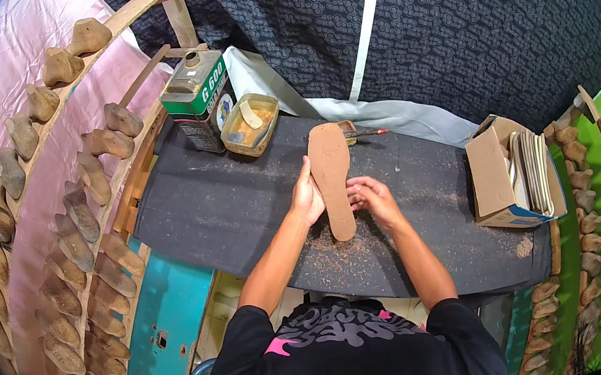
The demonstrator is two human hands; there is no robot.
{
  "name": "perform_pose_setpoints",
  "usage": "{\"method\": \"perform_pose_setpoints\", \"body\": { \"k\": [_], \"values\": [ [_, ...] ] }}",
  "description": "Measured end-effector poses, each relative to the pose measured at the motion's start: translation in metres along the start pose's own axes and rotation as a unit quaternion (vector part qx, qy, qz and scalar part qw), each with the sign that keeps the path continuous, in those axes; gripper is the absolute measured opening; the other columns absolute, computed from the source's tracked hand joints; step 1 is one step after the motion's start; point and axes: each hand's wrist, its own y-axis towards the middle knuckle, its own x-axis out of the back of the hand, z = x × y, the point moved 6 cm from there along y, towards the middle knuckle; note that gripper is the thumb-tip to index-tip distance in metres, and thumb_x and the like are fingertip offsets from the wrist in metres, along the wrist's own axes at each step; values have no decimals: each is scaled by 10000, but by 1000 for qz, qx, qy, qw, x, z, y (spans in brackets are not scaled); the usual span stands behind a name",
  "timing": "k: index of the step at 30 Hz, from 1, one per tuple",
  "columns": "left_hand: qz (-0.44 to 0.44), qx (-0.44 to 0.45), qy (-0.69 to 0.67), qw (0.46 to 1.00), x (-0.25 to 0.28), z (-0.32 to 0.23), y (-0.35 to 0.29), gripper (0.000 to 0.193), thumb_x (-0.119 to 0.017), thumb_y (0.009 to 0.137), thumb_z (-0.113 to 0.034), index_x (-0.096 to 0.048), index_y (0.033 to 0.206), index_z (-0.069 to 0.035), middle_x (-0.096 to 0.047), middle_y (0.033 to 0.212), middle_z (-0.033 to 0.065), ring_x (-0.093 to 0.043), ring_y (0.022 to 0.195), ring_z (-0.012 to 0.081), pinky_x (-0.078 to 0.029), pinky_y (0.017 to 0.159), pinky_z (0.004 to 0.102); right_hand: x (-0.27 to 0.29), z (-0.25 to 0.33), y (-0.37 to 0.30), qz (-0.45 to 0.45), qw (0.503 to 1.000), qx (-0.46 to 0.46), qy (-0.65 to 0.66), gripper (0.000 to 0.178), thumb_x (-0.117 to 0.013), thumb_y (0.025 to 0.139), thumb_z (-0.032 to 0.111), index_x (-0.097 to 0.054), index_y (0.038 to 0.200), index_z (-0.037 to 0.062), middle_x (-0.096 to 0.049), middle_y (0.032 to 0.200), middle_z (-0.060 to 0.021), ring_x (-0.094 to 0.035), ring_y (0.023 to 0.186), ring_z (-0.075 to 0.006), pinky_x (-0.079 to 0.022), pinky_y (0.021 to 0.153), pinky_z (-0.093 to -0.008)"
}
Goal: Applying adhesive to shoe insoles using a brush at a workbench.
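Note:
A brown, shoe-sole-shaped insole [332, 176] is held upright above the table, wide end away from me. My left hand [307, 196] grips its left edge, thumb along the front and the other fingers hidden behind. My right hand [374, 200] is close beside the right edge with its fingers loosely bent and apart. Whether its fingertips touch the insole I cannot tell. Brown shavings [324, 251] lie scattered under and around the insole. Beyond it, partly covered, are a small brown container [346, 127] and a thin tool with a red tip [377, 132].
A dark-topped table [421, 179] carries a green-and-black metal can [196, 99] and a tub with yellowish residue [264, 144] at back left. A cardboard box [492, 181] of pale, flat pieces stands at right. Racks of wooden shoe lasts [93, 177] flank both sides.

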Motion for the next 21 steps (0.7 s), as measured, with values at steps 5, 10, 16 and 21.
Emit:
{"method": "perform_pose_setpoints", "body": {
  "k": [5,10,16,21],
  "values": [
    [-36,-35,-3,999,-9,13,-8,506,-340,970,-433,-400,1299,-53,-510,1243,100,-504,1139,208,-413,966,366,-11,7,-22,9,997,13,-81,245,-590,867,121,-564,1079,-1,-642,936,-49,-587,817,-98,-458,741,-222],
    [-29,-70,58,995,-18,9,-38,459,-355,976,-376,-380,1306,-58,-481,1271,95,-478,1172,213,-401,984,392,-11,-1,-40,32,997,6,-63,244,-591,862,100,-565,1081,-7,-645,937,-51,-590,844,-99,-455,751,-221],
    [-66,-121,128,982,-26,13,-93,392,-493,919,-146,-403,1284,-34,-510,1223,84,-490,1146,190,-397,980,346,-28,-13,-64,91,994,0,-52,285,-615,831,64,-533,1096,-1,-602,841,-16,-584,736,-85,-465,626,-206],
    [-140,-106,234,956,-20,37,-144,518,-575,844,-40,-378,1322,-73,-510,1216,88,-529,1094,185,-509,852,379,-39,-24,-97,125,991,-1,-43,511,-636,789,57,-369,1223,24,-562,785,-23,-559,606,-78,-434,466,-196]
  ]
}}
